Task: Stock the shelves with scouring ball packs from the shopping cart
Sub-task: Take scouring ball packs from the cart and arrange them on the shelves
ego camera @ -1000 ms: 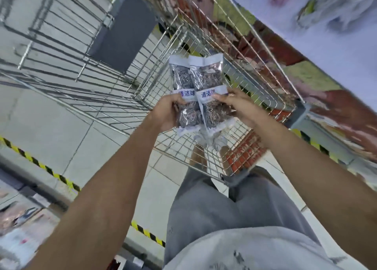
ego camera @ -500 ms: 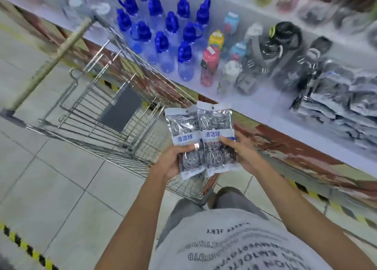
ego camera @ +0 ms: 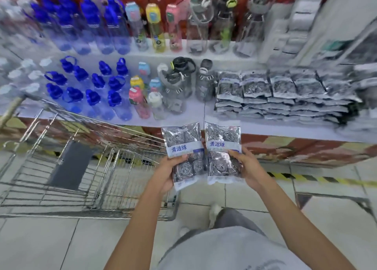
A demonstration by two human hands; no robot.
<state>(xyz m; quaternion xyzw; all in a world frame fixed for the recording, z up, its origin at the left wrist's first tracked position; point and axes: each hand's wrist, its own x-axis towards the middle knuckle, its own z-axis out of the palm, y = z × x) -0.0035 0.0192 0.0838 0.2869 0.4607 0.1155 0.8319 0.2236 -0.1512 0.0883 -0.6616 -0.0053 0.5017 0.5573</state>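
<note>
I hold two clear packs of steel scouring balls side by side in front of the lower shelf. My left hand (ego camera: 166,172) grips the left scouring ball pack (ego camera: 182,147) by its lower half. My right hand (ego camera: 247,167) grips the right scouring ball pack (ego camera: 222,145) the same way. Each pack has a white band with blue characters. Stacks of the same scouring ball packs (ego camera: 281,94) lie on the white lower shelf (ego camera: 265,130), up and to the right of my hands. The wire shopping cart (ego camera: 85,167) stands at my left, its basket showing no packs.
Blue-capped water bottles (ego camera: 91,86) and coloured drink bottles (ego camera: 140,94) fill the shelf's left and middle. An upper shelf (ego camera: 179,55) carries more bottles. Yellow-black floor tape (ego camera: 306,176) runs along the shelf base. My legs and a shoe (ego camera: 214,210) are below.
My view has swung from the cart up to the shelves. Both hands carried the packs away from the cart toward the shelf, and the packs now sit slightly apart instead of overlapping.
</note>
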